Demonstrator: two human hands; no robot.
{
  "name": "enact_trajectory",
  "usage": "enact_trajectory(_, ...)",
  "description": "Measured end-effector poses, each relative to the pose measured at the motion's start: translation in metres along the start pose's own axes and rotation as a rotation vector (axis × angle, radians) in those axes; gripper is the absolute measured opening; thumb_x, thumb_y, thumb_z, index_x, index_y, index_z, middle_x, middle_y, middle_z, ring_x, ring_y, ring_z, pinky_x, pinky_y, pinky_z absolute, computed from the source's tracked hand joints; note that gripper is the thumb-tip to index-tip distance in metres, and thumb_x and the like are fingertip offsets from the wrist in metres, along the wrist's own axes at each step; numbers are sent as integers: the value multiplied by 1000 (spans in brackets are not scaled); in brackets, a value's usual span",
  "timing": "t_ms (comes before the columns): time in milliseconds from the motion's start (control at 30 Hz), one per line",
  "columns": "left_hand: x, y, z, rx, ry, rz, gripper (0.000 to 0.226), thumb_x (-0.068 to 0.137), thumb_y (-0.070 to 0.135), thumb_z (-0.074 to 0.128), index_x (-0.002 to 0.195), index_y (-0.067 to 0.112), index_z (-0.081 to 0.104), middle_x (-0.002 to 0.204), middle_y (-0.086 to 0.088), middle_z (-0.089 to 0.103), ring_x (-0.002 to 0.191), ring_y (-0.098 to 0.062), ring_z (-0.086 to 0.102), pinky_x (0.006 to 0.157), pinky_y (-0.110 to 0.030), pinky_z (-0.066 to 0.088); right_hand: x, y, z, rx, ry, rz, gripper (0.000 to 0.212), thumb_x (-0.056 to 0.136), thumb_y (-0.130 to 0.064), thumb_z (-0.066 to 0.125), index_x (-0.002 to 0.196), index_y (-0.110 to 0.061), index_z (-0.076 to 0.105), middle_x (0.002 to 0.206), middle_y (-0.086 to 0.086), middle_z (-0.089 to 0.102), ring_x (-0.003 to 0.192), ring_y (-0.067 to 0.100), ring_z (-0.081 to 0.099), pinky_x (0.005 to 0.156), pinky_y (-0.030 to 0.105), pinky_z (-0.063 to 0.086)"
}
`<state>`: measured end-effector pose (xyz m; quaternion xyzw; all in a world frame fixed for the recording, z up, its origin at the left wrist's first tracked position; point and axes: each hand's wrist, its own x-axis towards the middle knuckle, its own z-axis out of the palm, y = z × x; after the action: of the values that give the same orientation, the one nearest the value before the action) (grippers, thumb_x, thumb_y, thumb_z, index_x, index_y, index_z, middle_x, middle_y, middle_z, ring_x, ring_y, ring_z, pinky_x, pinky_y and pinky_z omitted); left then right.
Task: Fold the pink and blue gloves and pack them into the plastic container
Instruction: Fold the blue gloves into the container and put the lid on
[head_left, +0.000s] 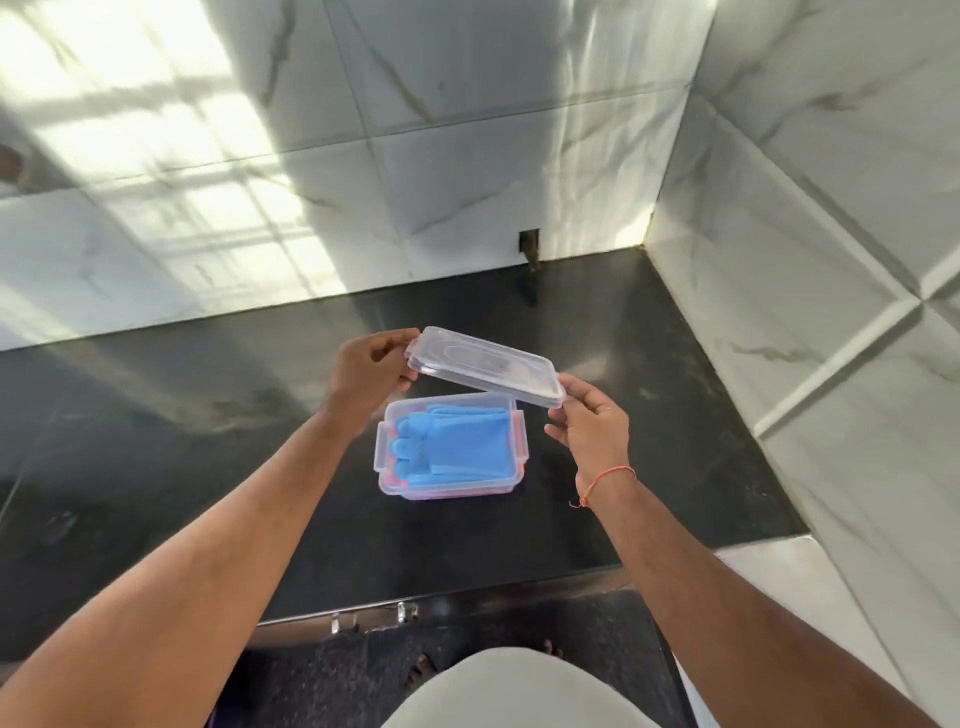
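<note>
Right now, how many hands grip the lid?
2: the left hand pinches the clear lid's far-left end, the right hand its near-right end, above the plastic container.

Single head-worn wide-angle view, looking forward and steeply down from your own eye line.

You see one camera only, so no shared overlap. It faces the dark counter (649, 415) and the marble wall corner at upper right of the frame; both your forearms enter from the bottom corners, your torso sits bottom centre. The working spot lands mid-frame at arm's reach. Edges bow from lens distortion.
</note>
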<state>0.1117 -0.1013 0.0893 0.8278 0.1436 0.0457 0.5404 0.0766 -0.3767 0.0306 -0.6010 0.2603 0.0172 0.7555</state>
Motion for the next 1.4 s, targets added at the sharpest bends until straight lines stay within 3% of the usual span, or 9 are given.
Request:
enact_trajectory(100,-18,-19,-28,-139,29,-137,30,105,16,56,106,25,85,90,5,84,65,-7,75,65,-23,65,-7,4,12,-61,-46,-16,22,104,-18,63,108,-26,83,99,-4,83,82,13,72,78,37,68)
enact_trajectory(233,-43,-47,-48,-160,26,-219,17,104,34,71,100,23,83,82,5,83,69,-9,77,66,-25,66,-15,13,18,-174,-96,-50,21,101,-25,63,103,-26,84,92,3,83,78,16,73,81,40,68)
enact_trajectory(367,-60,-73,-50,-160,-21,-257,9,100,23,79,107,18,80,91,-3,85,75,-13,77,76,-35,69,-22,23,15,-330,-118,-125,14,92,-39,75,98,-30,83,87,-7,83,78,13,78,82,44,68)
enact_trajectory(500,-69,-81,-43,-160,-41,-267,20,95,22,85,113,20,78,97,-1,86,77,-10,80,71,-30,68,-31,26,10,-453,-97,-190,19,84,-40,83,100,-31,77,87,-14,82,87,13,79,86,47,66)
enact_trajectory(600,-72,-83,-38,-112,-5,-252,20,88,25,92,106,24,83,94,-1,85,80,-13,80,72,-30,69,-38,27,10,-554,-58,-238,34,84,-40,86,114,-28,75,83,-21,80,84,7,78,91,43,64)
enact_trajectory(833,-66,-86,-36,88,20,-240,18,84,35,92,97,27,84,89,6,83,83,-20,82,71,-37,70,-43,27,14,-667,10,-283,30,84,-37,87,109,-23,81,87,-17,78,83,2,75,90,36,65)
enact_trajectory(1100,-62,-101,-36,-100,-41,-372,23,87,30,91,103,22,77,102,0,81,93,-19,82,78,-42,71,-34,33,17,-673,11,-185,26,83,-34,89,106,-23,82,90,-10,79,86,15,78,87,41,67)
enact_trajectory(1233,-63,-106,-34,-249,-151,-516,30,92,36,87,112,15,77,105,-5,85,84,-19,83,89,-46,69,-29,33,14,-537,-45,-35,25,83,-26,93,102,-19,78,94,2,82,86,22,81,69,36,69)
enact_trajectory(1400,-66,-105,-34,-235,-182,-549,57,94,48,83,140,20,65,129,3,77,117,-21,76,100,-49,62,-23,28,11,-448,-125,126,33,82,-28,93,106,-16,75,99,6,82,86,22,82,76,42,69)
